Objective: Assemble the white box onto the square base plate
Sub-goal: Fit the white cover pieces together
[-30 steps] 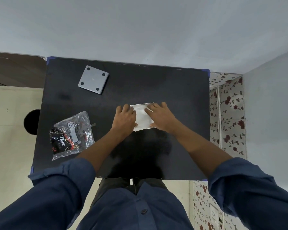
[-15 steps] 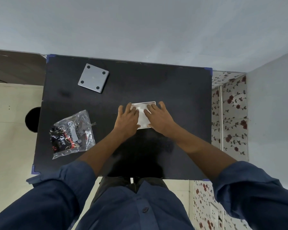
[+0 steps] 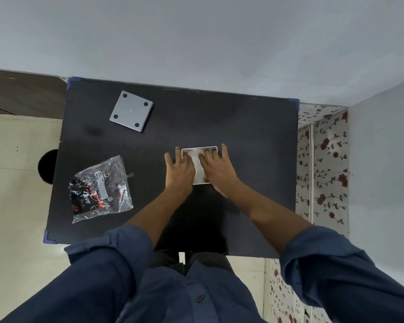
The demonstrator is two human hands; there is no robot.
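Note:
The white box (image 3: 198,162) lies flat on the black table (image 3: 247,136), right of the middle. My left hand (image 3: 180,170) rests flat on its left part, fingers spread. Over its right part lies my right hand (image 3: 217,170), also flat with fingers apart. Neither hand wraps around the box; both cover most of it, leaving a middle strip and the far edge in sight. The grey square base plate (image 3: 131,111), with four dark round spots at its corners, sits far off at the table's back left, tilted.
A crinkled clear plastic bag (image 3: 100,190) with dark printed contents lies at the table's left front. The table's back edge meets a wall; a flowered surface (image 3: 322,173) borders its right side. A dark round shape (image 3: 47,166) shows past the left edge.
Both hands have slid forward over the white box and spread out flat on it. The box now sits squarer to the table. Plate and bag stay put.

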